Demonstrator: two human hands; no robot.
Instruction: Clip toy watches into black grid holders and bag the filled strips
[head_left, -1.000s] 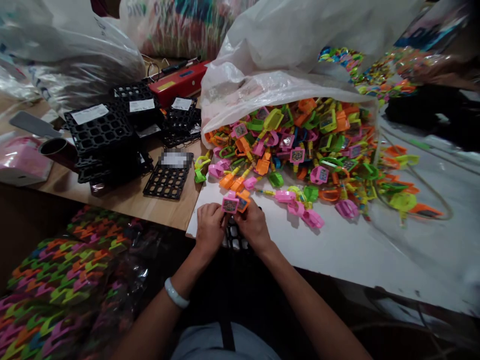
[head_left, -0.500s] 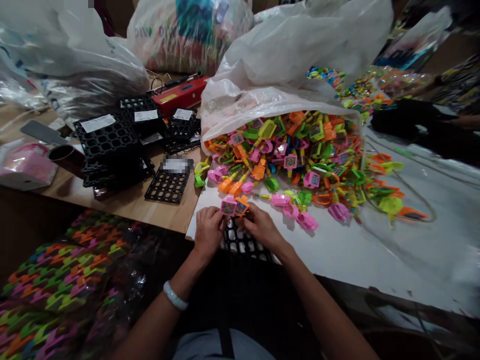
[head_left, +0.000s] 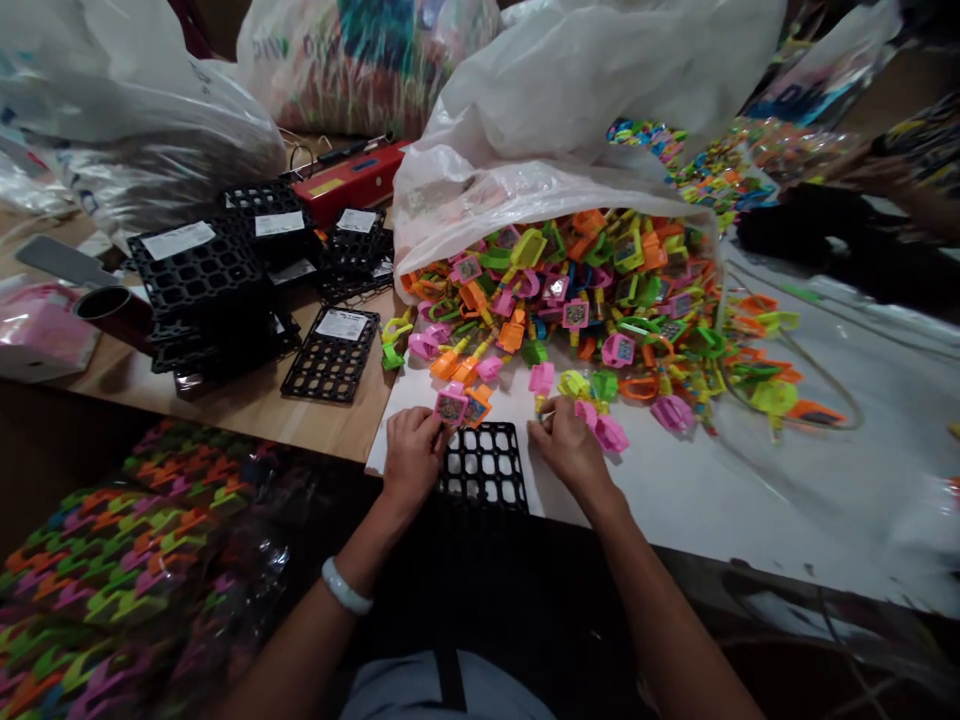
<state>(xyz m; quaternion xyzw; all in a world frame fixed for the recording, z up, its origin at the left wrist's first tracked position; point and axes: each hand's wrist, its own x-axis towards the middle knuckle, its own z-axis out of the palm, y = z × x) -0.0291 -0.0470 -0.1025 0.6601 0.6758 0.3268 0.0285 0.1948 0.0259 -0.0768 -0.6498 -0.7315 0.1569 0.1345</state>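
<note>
My left hand (head_left: pixel 411 455) is closed at the left edge of a black grid tray (head_left: pixel 486 465). Its fingertips press on a pink toy watch (head_left: pixel 450 407) with a square picture face, at the tray's far left corner. An orange toy watch (head_left: pixel 477 405) sits right beside that one. To the right of the tray, my right hand (head_left: pixel 571 445) pinches the yellow end of another pink toy watch (head_left: pixel 541 378). More pink watches (head_left: pixel 611 433) lie just past its knuckles. The tray's near end hangs over the table edge and fades into dark.
A large clear plastic bag (head_left: pixel 525 190) spills a heap of colourful toy watches (head_left: pixel 577 300) onto the white table (head_left: pixel 675 490). To the left are stacked black trays (head_left: pixel 199 280), a single labelled tray (head_left: pixel 330 355) and a red box (head_left: pixel 352 180). Below lie bagged colourful pieces (head_left: pixel 120 570).
My right hand has moved right, off the pink and orange watches, and now grips another pink watch. The tray shows more fully. My left hand stays by its corner.
</note>
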